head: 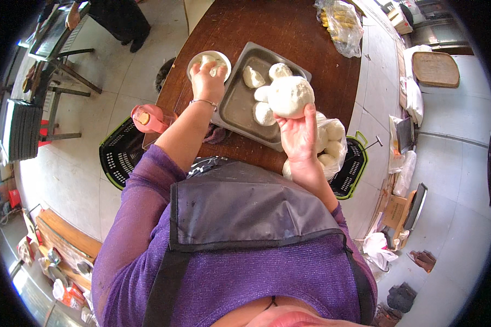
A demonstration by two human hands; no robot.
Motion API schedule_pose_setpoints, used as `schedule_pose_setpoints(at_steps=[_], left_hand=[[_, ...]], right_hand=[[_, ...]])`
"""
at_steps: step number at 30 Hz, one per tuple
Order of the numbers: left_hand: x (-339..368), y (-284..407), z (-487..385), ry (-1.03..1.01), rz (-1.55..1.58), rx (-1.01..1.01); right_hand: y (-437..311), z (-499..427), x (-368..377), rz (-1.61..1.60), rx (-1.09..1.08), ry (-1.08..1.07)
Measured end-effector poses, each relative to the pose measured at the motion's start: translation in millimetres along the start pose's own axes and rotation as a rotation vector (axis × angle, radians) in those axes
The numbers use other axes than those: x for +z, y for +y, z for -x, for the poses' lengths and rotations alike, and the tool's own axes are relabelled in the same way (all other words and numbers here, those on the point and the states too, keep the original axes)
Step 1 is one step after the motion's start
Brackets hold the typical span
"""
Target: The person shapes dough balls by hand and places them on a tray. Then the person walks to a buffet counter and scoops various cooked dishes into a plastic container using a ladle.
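My right hand (297, 133), palm up, holds a large white ball that looks like dough (291, 97) over the right side of a metal tray (233, 104). Its surface is rough and floury on top. Several smaller white lumps (253, 77) lie in the tray. My left hand (207, 83) reaches palm down into a white bowl (191, 64) at the tray's left. White pieces show around its fingers, and whether it grips any of them is hidden. A clear plastic bag of round white balls (331, 141) sits below the tray's right corner, partly behind my right forearm.
A pink-lidded bottle (151, 118) stands left of my left forearm on the brown wooden table (245, 28). A plastic bag with yellow things (342, 26) lies at the far right. Black baskets (116, 151) flank the table. Another person (118, 18) stands at upper left.
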State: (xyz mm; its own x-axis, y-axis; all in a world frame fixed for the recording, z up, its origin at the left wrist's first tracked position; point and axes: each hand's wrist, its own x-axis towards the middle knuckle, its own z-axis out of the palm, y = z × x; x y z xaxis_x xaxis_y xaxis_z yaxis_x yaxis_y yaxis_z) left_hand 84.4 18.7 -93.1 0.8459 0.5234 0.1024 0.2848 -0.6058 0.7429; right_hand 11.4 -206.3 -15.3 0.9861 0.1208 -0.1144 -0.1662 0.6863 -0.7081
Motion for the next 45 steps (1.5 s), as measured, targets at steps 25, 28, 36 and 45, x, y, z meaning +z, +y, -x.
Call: schedule_pose_setpoints(at_steps=[25, 28, 36, 45], left_hand=[[-92, 98, 58, -0.615, 0.571, 0.408], [-96, 101, 66, -0.503, 0.472, 0.51], [-100, 118, 76, -0.368, 0.268, 0.684], [-96, 137, 86, -0.245, 0.188, 0.775]], right_hand=[[-43, 16, 18, 0.419, 0.026, -0.098], [-41, 21, 21, 0.59, -0.075, -0.098], [-47, 26, 27, 1.074, -0.288, -0.055], [-60, 32, 25, 1.296, -0.457, -0.052]])
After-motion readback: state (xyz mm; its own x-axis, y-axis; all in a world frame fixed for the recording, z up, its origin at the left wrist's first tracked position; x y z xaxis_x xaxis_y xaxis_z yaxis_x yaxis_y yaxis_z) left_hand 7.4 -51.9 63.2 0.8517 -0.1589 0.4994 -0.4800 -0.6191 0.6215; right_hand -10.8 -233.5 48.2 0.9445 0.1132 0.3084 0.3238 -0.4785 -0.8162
